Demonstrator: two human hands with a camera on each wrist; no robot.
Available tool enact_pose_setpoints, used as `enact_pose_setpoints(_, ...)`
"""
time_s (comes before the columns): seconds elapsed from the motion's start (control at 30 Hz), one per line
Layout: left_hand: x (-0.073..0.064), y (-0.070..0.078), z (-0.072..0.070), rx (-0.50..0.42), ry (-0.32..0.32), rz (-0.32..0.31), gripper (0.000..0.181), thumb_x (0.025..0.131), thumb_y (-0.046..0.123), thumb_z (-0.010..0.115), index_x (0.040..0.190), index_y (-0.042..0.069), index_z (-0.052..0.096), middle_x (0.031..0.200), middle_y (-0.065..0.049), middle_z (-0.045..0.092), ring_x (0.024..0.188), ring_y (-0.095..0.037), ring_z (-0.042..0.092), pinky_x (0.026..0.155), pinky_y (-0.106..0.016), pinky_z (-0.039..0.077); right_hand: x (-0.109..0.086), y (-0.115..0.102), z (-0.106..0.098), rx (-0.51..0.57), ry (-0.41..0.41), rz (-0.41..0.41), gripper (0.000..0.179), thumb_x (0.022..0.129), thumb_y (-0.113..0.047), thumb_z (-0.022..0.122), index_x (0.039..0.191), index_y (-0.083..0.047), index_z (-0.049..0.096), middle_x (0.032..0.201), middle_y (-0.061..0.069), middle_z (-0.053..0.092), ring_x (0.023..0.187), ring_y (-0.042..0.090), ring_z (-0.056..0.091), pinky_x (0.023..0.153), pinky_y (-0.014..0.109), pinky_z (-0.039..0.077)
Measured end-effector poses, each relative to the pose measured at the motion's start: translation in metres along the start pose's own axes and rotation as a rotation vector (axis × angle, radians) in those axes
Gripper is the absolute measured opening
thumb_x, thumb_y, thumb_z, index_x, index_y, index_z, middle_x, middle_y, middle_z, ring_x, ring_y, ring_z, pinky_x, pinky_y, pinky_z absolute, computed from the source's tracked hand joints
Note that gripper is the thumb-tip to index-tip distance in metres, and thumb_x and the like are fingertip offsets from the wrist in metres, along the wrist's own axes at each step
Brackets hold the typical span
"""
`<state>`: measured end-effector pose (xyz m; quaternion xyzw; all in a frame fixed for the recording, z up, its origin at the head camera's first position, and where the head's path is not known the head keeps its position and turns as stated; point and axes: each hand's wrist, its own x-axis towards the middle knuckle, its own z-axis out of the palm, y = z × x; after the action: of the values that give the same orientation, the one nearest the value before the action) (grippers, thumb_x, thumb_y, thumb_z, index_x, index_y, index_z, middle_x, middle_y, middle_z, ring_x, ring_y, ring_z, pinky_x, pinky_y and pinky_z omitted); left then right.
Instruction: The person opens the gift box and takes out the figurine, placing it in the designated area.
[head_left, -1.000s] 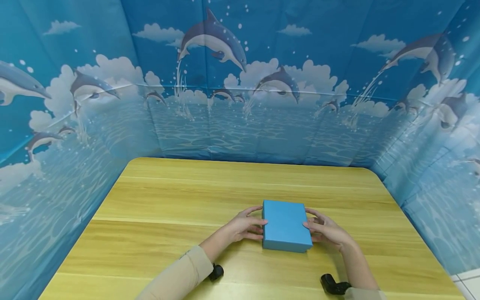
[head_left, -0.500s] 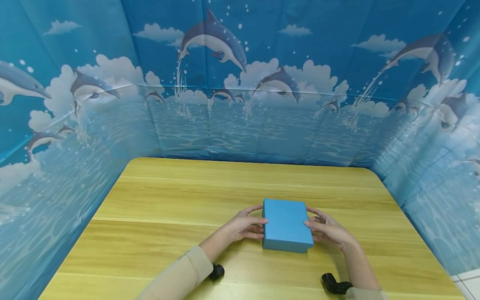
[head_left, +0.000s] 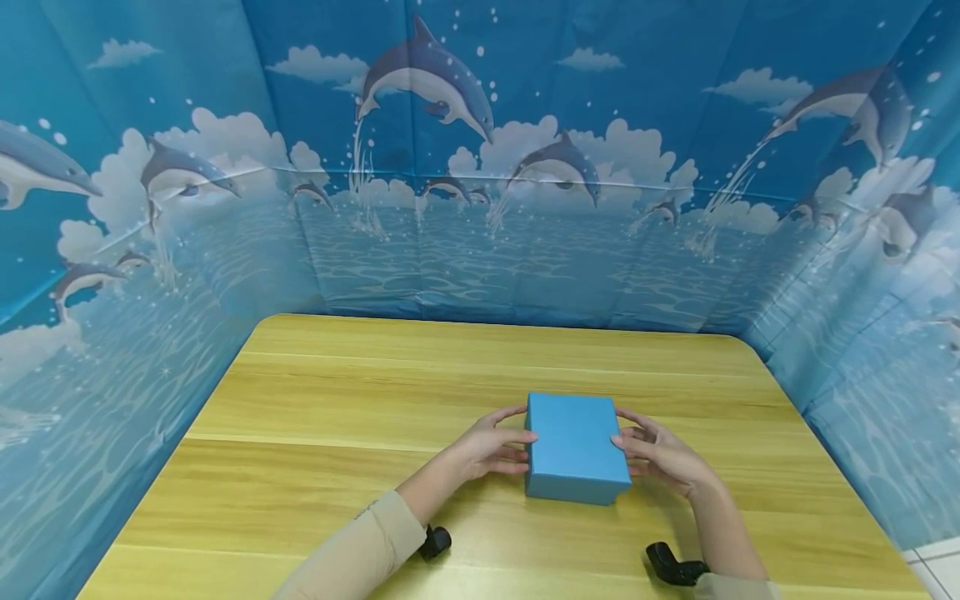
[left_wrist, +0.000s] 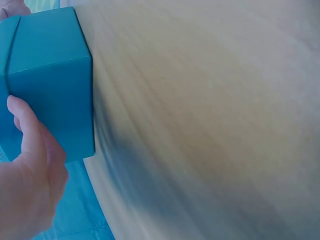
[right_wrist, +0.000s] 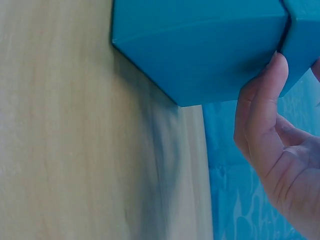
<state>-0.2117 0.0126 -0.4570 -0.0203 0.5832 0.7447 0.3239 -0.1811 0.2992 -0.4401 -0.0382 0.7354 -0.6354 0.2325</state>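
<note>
A blue lidded box (head_left: pixel 577 437) stands on the wooden table, right of the middle. A dark seam parts its lid (right_wrist: pixel 306 30) from the base (right_wrist: pixel 195 55), also visible in the left wrist view as a line between lid (left_wrist: pixel 7 42) and base (left_wrist: pixel 55 100). My left hand (head_left: pixel 480 450) holds the lid's left side, thumb near the top edge and fingertips at the lower rim. On the opposite side, my right hand (head_left: pixel 666 458) grips the lid the same way, one fingertip at the seam. The box's inside is hidden.
The yellow wooden table (head_left: pixel 337 400) extends around the box. A blue curtain (head_left: pixel 480 250) printed with dolphins closes off the back and both sides. Black devices (head_left: pixel 671 567) sit at the wrists, the left one (head_left: pixel 435 542) partly behind the sleeve.
Both hands and the lid have risen slightly, and the lid's top looks larger. The base's lower edge has stayed in place on the table.
</note>
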Motion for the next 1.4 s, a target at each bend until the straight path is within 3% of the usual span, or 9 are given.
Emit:
enact_pose_setpoints(0.27, -0.007, 0.006, 0.005, -0.007, 0.014, 0.005, 0.059, 0.083, 0.010, 0.066, 0.136, 0.018, 0.042, 0.097, -0.013, 0.059, 0.069, -0.019, 0.060, 0.071, -0.037, 0.053, -0.004, -0.007, 0.000, 0.020, -0.004, -0.025, 0.068, 0.094, -0.018, 0.051, 0.146, -0.005, 0.008, 0.102, 0.005, 0.039, 0.073, 0.014, 0.042, 0.065, 0.034, 0.043)
enact_pose_setpoints(0.7, -0.017, 0.011, 0.021, 0.025, 0.005, 0.052, 0.046, 0.081, 0.012, 0.068, 0.124, 0.009, 0.051, 0.096, -0.012, 0.062, 0.078, -0.021, 0.061, 0.071, -0.036, 0.054, -0.021, -0.017, -0.006, 0.002, 0.035, -0.026, 0.068, 0.094, -0.019, 0.051, 0.147, -0.014, 0.010, 0.119, 0.004, 0.037, 0.103, 0.010, 0.046, 0.085, 0.042, 0.040)
enact_pose_setpoints(1.07, -0.022, 0.015, 0.038, -0.016, -0.036, 0.103, 0.044, 0.083, 0.006, 0.065, 0.125, 0.008, 0.050, 0.094, -0.011, 0.059, 0.073, -0.018, 0.059, 0.067, -0.034, 0.054, -0.036, -0.024, -0.010, 0.019, 0.071, -0.079, 0.065, 0.094, -0.015, 0.051, 0.147, -0.022, 0.015, 0.116, -0.003, 0.047, 0.099, 0.012, 0.057, 0.083, 0.041, 0.046)
enact_pose_setpoints(1.23, -0.024, 0.016, 0.047, -0.042, -0.056, 0.140, 0.046, 0.084, 0.003, 0.063, 0.127, 0.008, 0.049, 0.104, -0.011, 0.055, 0.077, -0.018, 0.058, 0.067, -0.035, 0.054, -0.044, -0.028, -0.013, -0.041, 0.126, -0.096, 0.066, 0.095, -0.015, 0.049, 0.148, -0.021, 0.011, 0.129, 0.009, 0.032, 0.100, 0.004, 0.053, 0.081, 0.031, 0.047)
enact_pose_setpoints(1.4, -0.027, 0.018, 0.055, -0.064, -0.066, 0.194, 0.046, 0.083, 0.000, 0.063, 0.127, 0.008, 0.050, 0.099, -0.010, 0.050, 0.077, -0.018, 0.061, 0.067, -0.036, 0.054, -0.051, -0.029, -0.017, -0.025, 0.143, -0.122, 0.067, 0.096, -0.012, 0.047, 0.148, -0.020, 0.006, 0.135, 0.016, 0.014, 0.098, 0.002, 0.050, 0.077, 0.028, 0.047)
